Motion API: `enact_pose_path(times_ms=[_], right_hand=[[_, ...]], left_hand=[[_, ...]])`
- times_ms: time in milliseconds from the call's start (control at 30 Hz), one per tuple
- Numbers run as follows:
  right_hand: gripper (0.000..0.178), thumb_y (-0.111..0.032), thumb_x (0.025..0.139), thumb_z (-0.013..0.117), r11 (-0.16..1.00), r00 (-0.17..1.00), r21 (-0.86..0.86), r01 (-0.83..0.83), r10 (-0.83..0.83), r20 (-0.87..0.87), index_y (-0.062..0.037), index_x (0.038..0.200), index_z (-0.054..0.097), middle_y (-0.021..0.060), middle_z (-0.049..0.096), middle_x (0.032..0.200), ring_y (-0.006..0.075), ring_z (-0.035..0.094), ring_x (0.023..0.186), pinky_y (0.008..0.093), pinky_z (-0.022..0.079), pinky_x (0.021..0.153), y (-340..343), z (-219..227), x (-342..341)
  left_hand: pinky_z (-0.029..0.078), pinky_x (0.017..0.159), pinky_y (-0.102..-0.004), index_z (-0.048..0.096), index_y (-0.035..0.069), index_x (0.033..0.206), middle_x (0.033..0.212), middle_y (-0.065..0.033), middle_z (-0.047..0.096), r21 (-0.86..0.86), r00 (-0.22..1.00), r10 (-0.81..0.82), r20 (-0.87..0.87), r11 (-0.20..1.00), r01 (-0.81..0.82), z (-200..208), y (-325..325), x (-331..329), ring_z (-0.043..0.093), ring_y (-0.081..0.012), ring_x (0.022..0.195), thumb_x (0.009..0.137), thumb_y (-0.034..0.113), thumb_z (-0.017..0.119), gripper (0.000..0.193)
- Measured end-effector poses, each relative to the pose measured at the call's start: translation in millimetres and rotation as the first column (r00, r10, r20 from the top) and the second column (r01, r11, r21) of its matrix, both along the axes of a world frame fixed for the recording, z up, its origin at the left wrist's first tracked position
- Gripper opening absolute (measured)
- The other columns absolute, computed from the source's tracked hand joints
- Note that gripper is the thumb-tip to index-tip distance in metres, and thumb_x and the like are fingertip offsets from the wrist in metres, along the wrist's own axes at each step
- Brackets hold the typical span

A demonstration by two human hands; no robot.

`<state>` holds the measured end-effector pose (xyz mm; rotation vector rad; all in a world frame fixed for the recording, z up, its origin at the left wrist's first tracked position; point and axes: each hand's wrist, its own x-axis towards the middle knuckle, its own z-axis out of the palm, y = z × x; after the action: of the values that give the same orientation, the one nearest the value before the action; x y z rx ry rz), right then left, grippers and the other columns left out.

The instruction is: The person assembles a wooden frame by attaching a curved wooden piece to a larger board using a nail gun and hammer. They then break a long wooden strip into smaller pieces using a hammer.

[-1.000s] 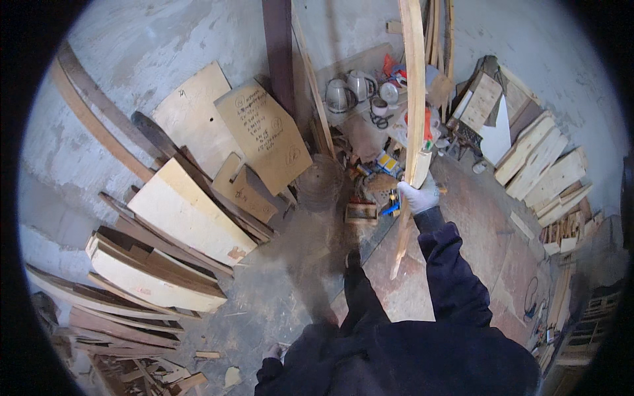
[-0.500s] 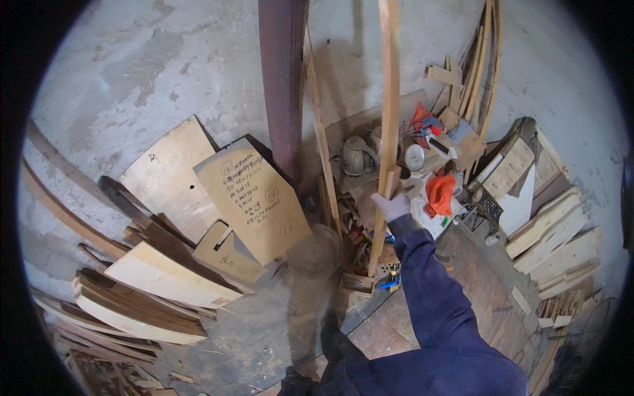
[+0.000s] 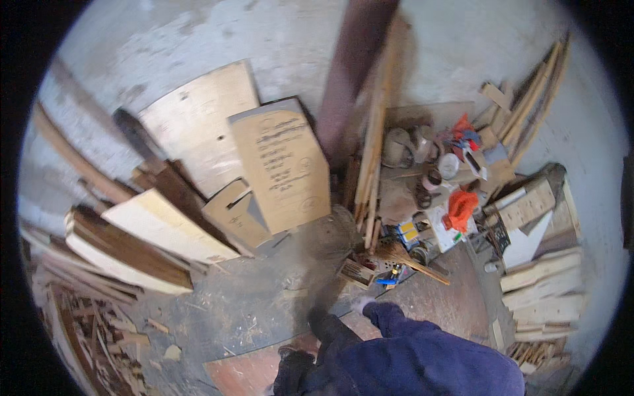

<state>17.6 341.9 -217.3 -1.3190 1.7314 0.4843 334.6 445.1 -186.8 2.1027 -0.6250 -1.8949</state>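
Observation:
My right hand [image 3: 362, 303], in a pale glove, hangs low beside my dark trouser leg [image 3: 333, 333]. Its fingers are small and blurred, so I cannot make out their pose. Nearest to it are a small wooden box [image 3: 356, 272] and a blue-handled tool [image 3: 389, 280] on the floor. Farther off, several long wooden strips [image 3: 375, 142] lean upright against the wall beside a dark reddish post [image 3: 353, 63]. A whisk broom [image 3: 416, 263] lies right of the box. My left hand is out of view.
A tan board with handwriting [image 3: 284, 175] and a pale panel [image 3: 198, 125] lean on the wall at left, near stacked planks [image 3: 125, 254]. A cluttered low table bears a kettle [image 3: 398, 148] and an orange bag [image 3: 462, 210]. Boards [image 3: 541, 284] stand at right.
My right hand has let go of the long wooden strip and dropped toward my leg. The strip now leans with the others by the post. The view has shifted, with things moving right.

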Motion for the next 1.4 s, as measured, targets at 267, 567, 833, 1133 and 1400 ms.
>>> enact_pose_path(times_ms=[267,567,833,1133,1400], right_hand=[[0.052,-0.043,0.087,0.065,0.980,0.946,0.158,0.122,-0.163,0.281,0.0029,0.112,0.068,0.0175,0.072,0.103,0.0296,0.068,0.093,0.0406,0.053,0.082,58.9,45.5,78.5],[0.017,-0.013,0.086,0.065,0.889,0.910,-0.201,0.412,-0.413,0.038,0.0007,0.096,0.066,0.0179,0.063,0.075,0.0280,0.059,0.063,0.0427,0.047,0.062,45.0,13.7,203.7],[0.017,-0.015,0.086,0.066,0.413,0.418,-0.068,-0.908,0.903,-0.104,0.0015,0.089,0.070,0.0191,0.069,0.087,0.0281,0.065,0.074,0.0419,0.051,0.074,99.4,-6.4,447.8],[0.012,-0.008,0.087,0.059,0.748,0.737,0.102,-0.655,0.604,0.302,0.0032,0.091,0.060,0.0150,0.065,0.077,0.0279,0.067,0.070,0.0391,0.054,0.056,198.3,120.5,733.9],[0.018,-0.008,0.087,0.057,0.717,0.738,0.221,-0.661,0.570,0.361,0.0018,0.103,0.057,0.0177,0.064,0.077,0.0317,0.065,0.063,0.0451,0.051,0.052,254.0,62.8,923.6]], left_hand=[[0.053,0.083,-0.0400,0.070,0.008,0.112,0.106,-0.0130,0.072,0.004,0.976,0.157,0.150,0.987,-0.160,-9.0,195.8,136.7,0.068,-0.0253,0.096,0.092,0.038,0.055,0.039],[0.053,0.084,-0.0395,0.070,0.010,0.116,0.109,-0.0125,0.072,-0.026,0.746,0.638,0.192,0.763,-0.646,-53.8,423.8,247.9,0.068,-0.0256,0.099,0.092,0.039,0.053,0.041],[0.052,0.059,-0.0359,0.065,0.003,0.112,0.087,-0.0143,0.067,0.077,-0.227,0.969,-0.094,-0.220,-0.972,-12.4,533.2,261.4,0.065,-0.0263,0.072,0.093,0.015,0.057,0.023],[0.053,0.076,-0.0465,0.063,0.009,0.093,0.095,-0.0168,0.069,-0.068,0.616,0.494,0.614,0.810,-0.582,1.1,620.5,254.3,0.067,-0.0350,0.091,0.095,0.028,0.055,0.021],[0.047,0.098,-0.0432,0.069,0.008,0.108,0.115,-0.0200,0.068,-0.028,0.216,0.928,0.305,0.235,-0.972,36.0,640.5,378.0,0.060,-0.0365,0.115,0.090,0.041,0.056,0.040]])
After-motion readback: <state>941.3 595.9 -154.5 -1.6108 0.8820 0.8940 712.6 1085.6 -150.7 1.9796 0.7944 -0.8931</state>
